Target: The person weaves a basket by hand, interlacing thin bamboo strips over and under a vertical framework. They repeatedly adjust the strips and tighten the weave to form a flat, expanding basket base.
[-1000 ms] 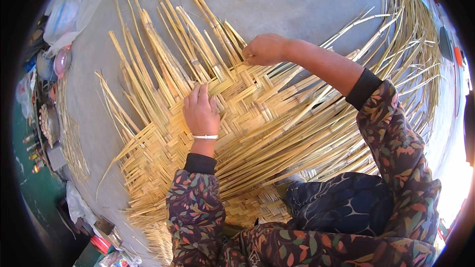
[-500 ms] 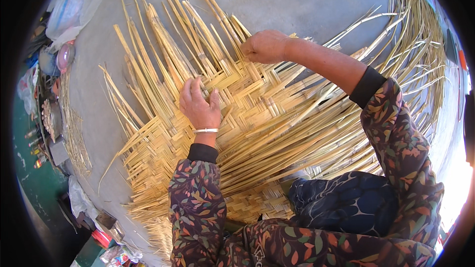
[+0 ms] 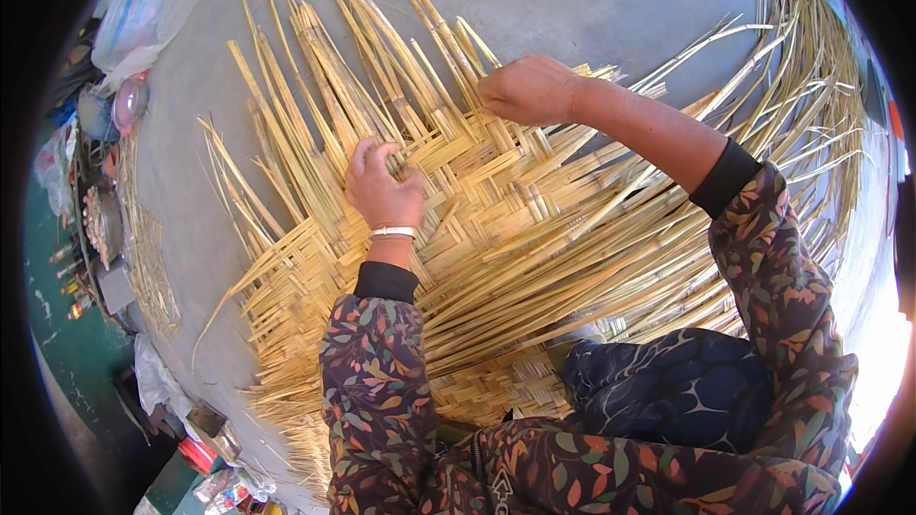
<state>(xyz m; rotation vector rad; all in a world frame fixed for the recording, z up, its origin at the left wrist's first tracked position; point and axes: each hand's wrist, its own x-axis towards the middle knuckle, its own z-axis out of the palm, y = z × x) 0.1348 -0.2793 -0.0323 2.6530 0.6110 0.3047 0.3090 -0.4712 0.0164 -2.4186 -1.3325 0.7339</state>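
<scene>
Your left hand [image 3: 382, 193] lies palm-down on the pale yellow woven mat of flat split strips [image 3: 496, 219], fingers curled so the tips press into the weave just where the loose strip ends begin; its grip is bent down onto the strips, though you cannot tell whether any single strip is pinched. A thin white bracelet [image 3: 393, 231] sits at that wrist, above the black cuff of your leaf-patterned sleeve [image 3: 377, 362].

Your right hand [image 3: 530, 91] reaches further out, at the upper edge of the woven part, its grip closed together over the strips there; the fingertips are hidden beneath the hand, so what exactly they clamp cannot be told.

The mat spreads across the grey concrete floor [image 3: 592, 0], directly in front of your knees, with the finished herringbone weave between your two hands and running down to your lap. Unwoven strip ends [image 3: 315, 67] fan upward and to the left beyond your hands, and long loose strips [image 3: 801, 105] sweep off to the right. Clear plastic bags [image 3: 134, 10] lie at the far left edge of the floor
</scene>
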